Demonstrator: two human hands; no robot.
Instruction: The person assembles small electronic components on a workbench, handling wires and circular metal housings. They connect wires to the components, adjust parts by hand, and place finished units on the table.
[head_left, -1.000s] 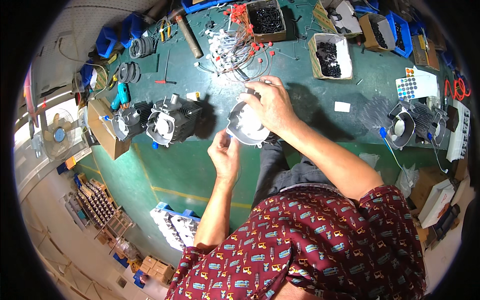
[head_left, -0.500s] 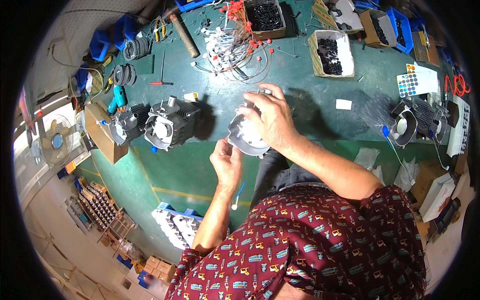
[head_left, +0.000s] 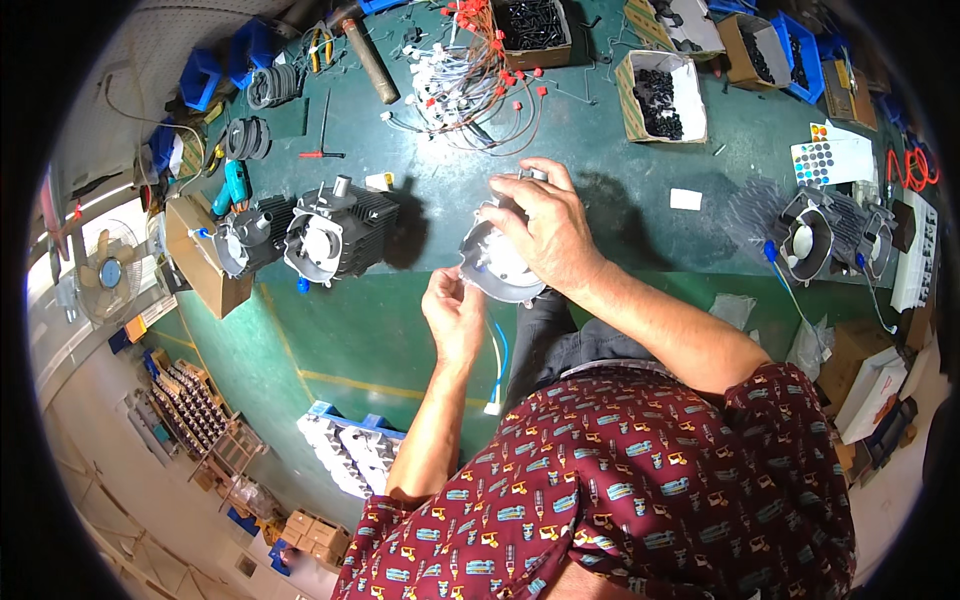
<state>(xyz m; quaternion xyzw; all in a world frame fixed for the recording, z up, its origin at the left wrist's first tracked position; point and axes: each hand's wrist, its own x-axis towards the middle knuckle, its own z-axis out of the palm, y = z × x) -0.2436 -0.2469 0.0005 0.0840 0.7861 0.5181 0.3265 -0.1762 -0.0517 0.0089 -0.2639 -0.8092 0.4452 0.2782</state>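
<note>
A silver-grey cast metal motor housing (head_left: 497, 270), its round open side facing me, sits at the table's near edge. My right hand (head_left: 550, 228) grips it from above, thumb and fingers wrapped over its upper part. At the lower left rim, my left hand (head_left: 455, 320) has its fingertips pinched together; what lies between them is hidden. Below the housing, beside my left hand, hang a blue and a white wire (head_left: 502, 355) ending in a white connector (head_left: 493, 408). Dark finned motor housings (head_left: 335, 240) stand to the left.
More finned housings (head_left: 808, 240) with dangling wires stand at the right. Farther back lie a heap of wire harnesses (head_left: 450, 95), a hammer (head_left: 372, 65), a red-handled T-shaped tool (head_left: 322, 153) and a carton of black parts (head_left: 688, 105). A teal power tool (head_left: 236, 183) lies at the left.
The blue and white wires hang more visibly below the housing, with their connector farther right. Both hands keep nearly the same hold, and the whole view has shifted slightly.
</note>
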